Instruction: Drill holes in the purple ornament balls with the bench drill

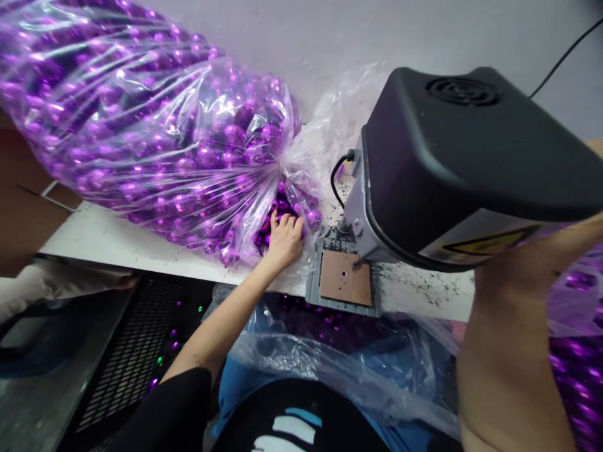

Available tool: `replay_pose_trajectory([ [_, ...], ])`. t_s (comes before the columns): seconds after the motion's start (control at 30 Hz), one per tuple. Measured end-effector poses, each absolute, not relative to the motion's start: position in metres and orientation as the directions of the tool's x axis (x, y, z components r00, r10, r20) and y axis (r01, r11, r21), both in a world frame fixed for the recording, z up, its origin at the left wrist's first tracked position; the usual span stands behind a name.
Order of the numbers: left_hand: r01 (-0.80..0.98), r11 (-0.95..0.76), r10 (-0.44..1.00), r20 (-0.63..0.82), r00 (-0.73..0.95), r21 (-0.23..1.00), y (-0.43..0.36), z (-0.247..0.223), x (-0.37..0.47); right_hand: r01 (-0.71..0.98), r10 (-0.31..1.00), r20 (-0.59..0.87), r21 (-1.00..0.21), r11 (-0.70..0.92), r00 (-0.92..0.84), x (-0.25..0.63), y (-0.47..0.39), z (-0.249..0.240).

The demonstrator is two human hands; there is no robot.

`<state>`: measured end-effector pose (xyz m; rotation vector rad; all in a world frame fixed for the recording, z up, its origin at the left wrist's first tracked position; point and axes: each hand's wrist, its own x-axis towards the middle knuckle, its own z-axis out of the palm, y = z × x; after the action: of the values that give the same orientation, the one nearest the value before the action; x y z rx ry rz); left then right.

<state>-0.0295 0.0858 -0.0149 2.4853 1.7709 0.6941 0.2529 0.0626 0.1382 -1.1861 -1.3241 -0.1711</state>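
My left hand [285, 240] reaches into the mouth of a large clear plastic bag [198, 169] packed with shiny purple balls [313, 217]. Its fingers curl down over the balls there, and the palm side is hidden. Just right of this hand, a square brown plate [346, 277] with a small hole lies on a grey slotted base [377, 307]. Above it hangs the black housing of a machine [452, 144], with a yellow warning label. My right arm bends beside the machine at the right, but the hand itself does not show.
Dark chips [414, 279] litter the white tabletop [108, 232] around the base. Clear plastic sheeting [320, 358] with purple balls lies over my lap. A black crate [127, 351] stands below left, near another person's sleeve [56, 282]. More purple balls [579, 376] fill the lower right.
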Motion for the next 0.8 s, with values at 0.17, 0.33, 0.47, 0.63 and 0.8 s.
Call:
replay_pose_trajectory([
  [0.17, 0.881, -0.332, 0.902, 0.386, 0.192, 0.338, 0.06, 0.014, -0.044, 0.689, 0.513, 0.827, -0.511, 0.515, 0.23, 0.256, 0.061, 0.136],
  [0.33, 0.505, -0.24, 0.957, 0.288, -0.018, 0.829, 0.004, 0.033, -0.038, 0.645, 0.498, 0.817, -0.552, 0.528, 0.292, 0.249, 0.062, 0.137],
  [0.47, 0.046, 0.002, 0.967, -0.014, 0.256, 0.999, -0.011, 0.006, -0.005, 0.636, 0.511, 0.803, -0.572, 0.518, 0.306, 0.243, 0.059, 0.143],
  [0.63, -0.117, 0.178, 0.946, -0.137, 0.295, 0.977, 0.011, -0.016, 0.021, 0.669, 0.567, 0.779, -0.574, 0.472, 0.268, 0.241, 0.052, 0.152],
  [0.8, 0.001, 0.142, 0.941, -0.135, 0.309, 0.99, 0.025, -0.017, 0.027, 0.699, 0.574, 0.785, -0.546, 0.461, 0.235, 0.24, 0.049, 0.155],
])
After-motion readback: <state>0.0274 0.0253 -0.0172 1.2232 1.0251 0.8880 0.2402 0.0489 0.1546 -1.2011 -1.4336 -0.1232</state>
